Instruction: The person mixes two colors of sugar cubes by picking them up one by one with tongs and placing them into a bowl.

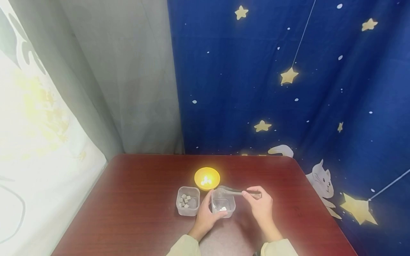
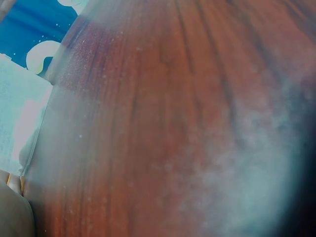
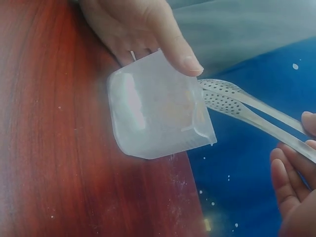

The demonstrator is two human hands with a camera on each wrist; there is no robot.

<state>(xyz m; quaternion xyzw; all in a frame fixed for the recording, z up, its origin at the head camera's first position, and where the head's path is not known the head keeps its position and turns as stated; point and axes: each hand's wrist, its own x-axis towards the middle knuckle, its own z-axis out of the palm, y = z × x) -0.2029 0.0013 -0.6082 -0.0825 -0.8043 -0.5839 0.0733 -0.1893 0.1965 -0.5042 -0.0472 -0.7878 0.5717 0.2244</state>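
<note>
My left hand holds a clear square container by its left side and near rim; a few white pieces lie inside near its front. My right hand pinches metal tongs, whose perforated heads are over the container's far rim. In the right wrist view the tong heads are at the mouth of the container, the left hand gripping its side and the right hand on the tong arms. The left wrist view shows part of the container at the left edge.
A second clear container with several greyish cubes stands left of my left hand. Behind them is a yellow bowl with several bright pieces in it. All are on a dark red wooden table, with curtains behind.
</note>
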